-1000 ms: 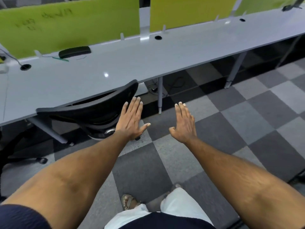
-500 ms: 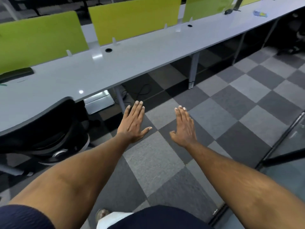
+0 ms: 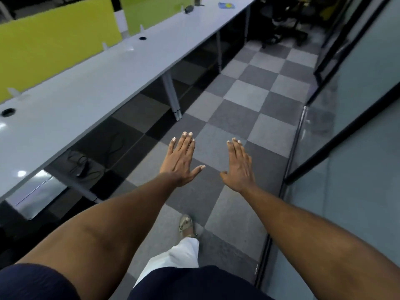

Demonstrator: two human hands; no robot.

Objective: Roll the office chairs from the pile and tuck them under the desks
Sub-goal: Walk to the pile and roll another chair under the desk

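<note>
Left hand [image 3: 181,161] and right hand [image 3: 239,163] are flat, fingers straight, holding nothing. Likely next: grab one of the chairs [image 3: 281,29] past the desk's [image 3: 86,100] far end.

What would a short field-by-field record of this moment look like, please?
left hand: open, fingers straight, holding nothing
right hand: open, fingers straight, holding nothing
desk: long grey top, along the person's left
office chairs: dark, bunched far ahead, past the desk's end
green dividers: upright along the desk's far edge
floor: grey checkered carpet tiles
glass partition: on the right
</note>
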